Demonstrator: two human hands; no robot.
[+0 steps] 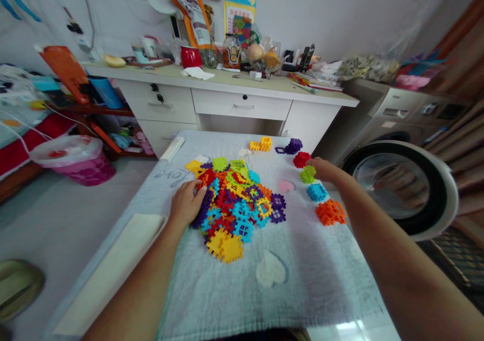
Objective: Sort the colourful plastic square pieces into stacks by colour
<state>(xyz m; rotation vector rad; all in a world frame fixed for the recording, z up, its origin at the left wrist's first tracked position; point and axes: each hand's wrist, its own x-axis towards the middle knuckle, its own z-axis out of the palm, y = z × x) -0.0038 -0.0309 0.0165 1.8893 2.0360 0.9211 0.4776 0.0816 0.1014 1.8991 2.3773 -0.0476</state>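
Seen from my remote post, plastic blocks cover part of a cloth-draped counter, with 6 single-color groups set apart along its far and right sides: yellow blocks, purple blocks, red blocks, green blocks, blue blocks and orange blocks. A large mixed pile lies left of them. My left hand rests at the pile's left edge; my right hand is beside the red and green groups. I cannot tell whether either grip is clamped on anything. I judge most blocks are left unseparated.
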